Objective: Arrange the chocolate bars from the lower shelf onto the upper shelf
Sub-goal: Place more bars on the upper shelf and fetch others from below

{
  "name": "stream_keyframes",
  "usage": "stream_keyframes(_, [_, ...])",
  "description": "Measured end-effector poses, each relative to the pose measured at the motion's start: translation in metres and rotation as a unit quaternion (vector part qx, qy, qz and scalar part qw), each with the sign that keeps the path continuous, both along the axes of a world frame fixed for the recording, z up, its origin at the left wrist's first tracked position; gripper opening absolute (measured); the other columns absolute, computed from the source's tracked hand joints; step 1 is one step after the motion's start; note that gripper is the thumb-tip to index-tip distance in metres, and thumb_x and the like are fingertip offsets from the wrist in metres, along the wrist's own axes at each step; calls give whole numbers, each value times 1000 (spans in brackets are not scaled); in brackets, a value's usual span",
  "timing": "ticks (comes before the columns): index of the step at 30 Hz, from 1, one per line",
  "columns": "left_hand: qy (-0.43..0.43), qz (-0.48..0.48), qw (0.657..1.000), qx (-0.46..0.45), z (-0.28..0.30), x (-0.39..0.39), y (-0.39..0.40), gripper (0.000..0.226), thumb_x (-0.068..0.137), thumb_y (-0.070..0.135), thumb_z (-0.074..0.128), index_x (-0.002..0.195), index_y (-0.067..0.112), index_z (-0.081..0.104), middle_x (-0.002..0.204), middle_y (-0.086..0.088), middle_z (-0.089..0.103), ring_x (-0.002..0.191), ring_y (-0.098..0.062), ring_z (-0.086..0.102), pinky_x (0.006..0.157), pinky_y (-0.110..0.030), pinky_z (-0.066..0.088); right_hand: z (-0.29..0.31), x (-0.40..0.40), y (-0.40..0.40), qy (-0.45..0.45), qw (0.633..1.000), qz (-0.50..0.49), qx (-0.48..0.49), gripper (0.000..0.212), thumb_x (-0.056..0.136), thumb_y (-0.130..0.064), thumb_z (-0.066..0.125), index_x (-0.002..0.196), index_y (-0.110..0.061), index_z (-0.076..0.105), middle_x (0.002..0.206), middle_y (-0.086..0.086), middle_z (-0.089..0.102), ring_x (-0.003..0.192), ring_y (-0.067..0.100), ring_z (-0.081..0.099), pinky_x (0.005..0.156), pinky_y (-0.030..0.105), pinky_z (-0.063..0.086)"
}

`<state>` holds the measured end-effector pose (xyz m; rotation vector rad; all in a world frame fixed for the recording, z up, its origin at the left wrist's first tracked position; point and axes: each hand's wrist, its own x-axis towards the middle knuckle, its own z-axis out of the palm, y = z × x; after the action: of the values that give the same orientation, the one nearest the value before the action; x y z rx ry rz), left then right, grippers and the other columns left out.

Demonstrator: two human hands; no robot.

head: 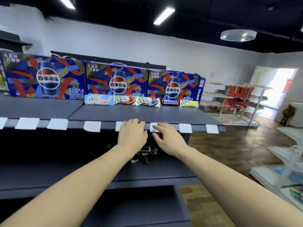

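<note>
Forearms: bare, reaching from the bottom corners up toward the front edge of the upper shelf [147, 113].
Left hand [132, 135]: palm down, fingers straight, fingertips laid over the front edge of the upper shelf; holding nothing.
Right hand [167, 136]: palm down, fingers spread and relaxed, fingertips touching a white price tag [154, 126] on the same edge; holding nothing.
Lower shelf [164, 169]: dark, in shadow beneath the upper one.
Dark chocolate bars [146, 154]: loose heap on the lower shelf, partly hidden behind both wrists; count unclear.
Upper shelf row: five bars lying flat along the back, side by side, touching or nearly so.
Pale blue Dove bar [99, 99]: left end of the row.
Dove bar with orange [125, 100]: second from the left.
Dove bar with blue [149, 102]: middle of the row.
Snickers bar [170, 102]: fourth.
Yellow-green Dove bar [188, 103]: right end, near the right edge of the shelf.
Pepsi cartons [117, 79]: three blue boxes standing upright at the back edge, directly behind the row.
White price tags: spaced along the front edge.
Background rack [237, 99]: pale shelving with red goods, far right.
</note>
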<state>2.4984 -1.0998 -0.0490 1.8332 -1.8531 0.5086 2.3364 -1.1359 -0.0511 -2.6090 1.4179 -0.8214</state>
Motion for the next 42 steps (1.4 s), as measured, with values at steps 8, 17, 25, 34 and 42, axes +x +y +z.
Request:
stream_keyframes(8, [-17,4,993,115,-73,-45,74,41,94,42,44,128,24,57,124,2,58,119,-19,50,103,-36,35,-71,-59,60,32,994,-18,107,54,99,-40,47,148,-21,39,157,2,32,147,19,19,118,33,19])
stream_keyframes(17, [28,20,970,239,-141,-34,89,48,95,39,47,139,21,46,134,-4,50,124,-24,47,100,-36,40,-141,-57,51,50,979,-19,198,58,98,-39,48,150,-18,33,157,5,29,146,22,19,118,36,22])
stream_keyframes(25, [76,37,955,284,-193,-4,29,50,95,37,48,141,20,41,141,-5,41,130,-25,38,102,-37,40,-193,-21,-5,70,967,-13,245,61,98,-39,50,151,-19,29,155,0,31,143,21,26,113,38,30])
stream_keyframes(34, [123,70,959,245,-241,44,-72,62,94,35,52,149,26,26,158,-13,5,137,-34,26,101,-44,42,-239,32,-98,44,975,-14,217,61,95,-35,54,149,-21,30,151,4,34,135,27,39,106,42,41])
stream_keyframes(42, [154,75,966,195,-278,70,-135,68,92,33,55,150,32,21,158,-9,1,138,-33,22,102,-44,40,-279,72,-157,35,984,-88,150,51,94,-38,54,140,-20,44,141,9,41,126,33,42,99,43,41])
